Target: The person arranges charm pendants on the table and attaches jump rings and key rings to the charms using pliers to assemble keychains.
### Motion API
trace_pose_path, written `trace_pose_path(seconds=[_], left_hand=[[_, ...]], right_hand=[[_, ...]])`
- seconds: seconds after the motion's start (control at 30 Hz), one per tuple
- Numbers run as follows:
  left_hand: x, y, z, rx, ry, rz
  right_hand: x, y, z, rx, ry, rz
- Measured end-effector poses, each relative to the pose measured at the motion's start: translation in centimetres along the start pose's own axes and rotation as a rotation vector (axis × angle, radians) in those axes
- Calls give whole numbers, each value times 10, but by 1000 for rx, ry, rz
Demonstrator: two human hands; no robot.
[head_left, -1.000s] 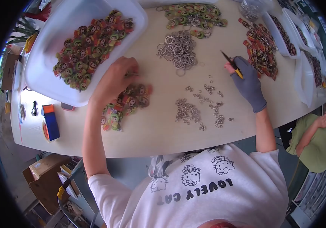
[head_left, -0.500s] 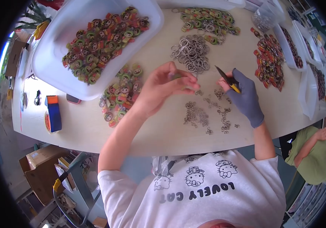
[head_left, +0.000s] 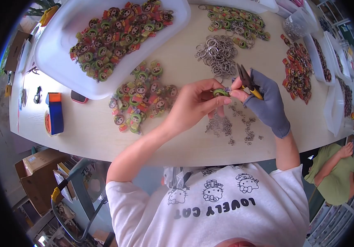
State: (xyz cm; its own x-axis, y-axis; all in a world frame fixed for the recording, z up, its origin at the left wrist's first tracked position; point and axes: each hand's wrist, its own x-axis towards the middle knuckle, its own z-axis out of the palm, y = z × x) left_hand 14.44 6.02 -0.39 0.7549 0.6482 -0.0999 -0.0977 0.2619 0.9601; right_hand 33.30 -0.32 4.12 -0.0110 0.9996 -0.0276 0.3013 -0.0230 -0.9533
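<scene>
Between the thumb and fingers of my left hand [head_left: 199, 101] is a green figure charm [head_left: 221, 92]. My right hand [head_left: 263, 101], in a grey fingerless glove, holds yellow-handled pliers [head_left: 250, 83] with the jaws pointing up. Its bare thumb and fingertip meet the end of the charm. Just beyond the hands lies a pile of large metal rings [head_left: 218, 53]. Small metal links [head_left: 222, 125] are scattered on the near side of the hands. A loose group of red and green charms [head_left: 140, 99] lies to the left of my left hand.
A white bin [head_left: 57, 78] full of charms stands at the upper left. Green charms [head_left: 243, 24] lie at the back, red charms [head_left: 297, 72] at the right beside trays [head_left: 319, 61]. A blue and orange object [head_left: 55, 113] is at the left. Another person [head_left: 335, 177] is at the lower right.
My left hand has moved right from the loose charms, now with a green charm, and meets my right hand. The pliers have turned more upright.
</scene>
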Motion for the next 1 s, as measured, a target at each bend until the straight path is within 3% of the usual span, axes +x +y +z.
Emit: trace_pose_path(seconds=[0.2,0.4,0.5,0.6,0.73,0.83,0.93,1.0], left_hand=[[-3,3,-4,41,-35,-26],[-4,7,-13,280,-71,228],[-1,5,-15,579,-17,518],[-1,1,-8,664,125,620],[-4,-2,-7,704,189,595],[-5,-5,-5,644,199,557],[-3,-9,-8,606,240,537],[-1,-9,-9,522,285,503]], right_hand=[[1,-1,0,115,-23,21],[-2,-2,2,45,-26,4],[-5,-1,6,17,18,-81],[-7,3,10,-63,92,-160],[-12,11,20,-107,210,-196],[-11,12,15,-173,127,-225],[3,10,3,-146,111,-43],[33,28,-14,-526,227,-273]])
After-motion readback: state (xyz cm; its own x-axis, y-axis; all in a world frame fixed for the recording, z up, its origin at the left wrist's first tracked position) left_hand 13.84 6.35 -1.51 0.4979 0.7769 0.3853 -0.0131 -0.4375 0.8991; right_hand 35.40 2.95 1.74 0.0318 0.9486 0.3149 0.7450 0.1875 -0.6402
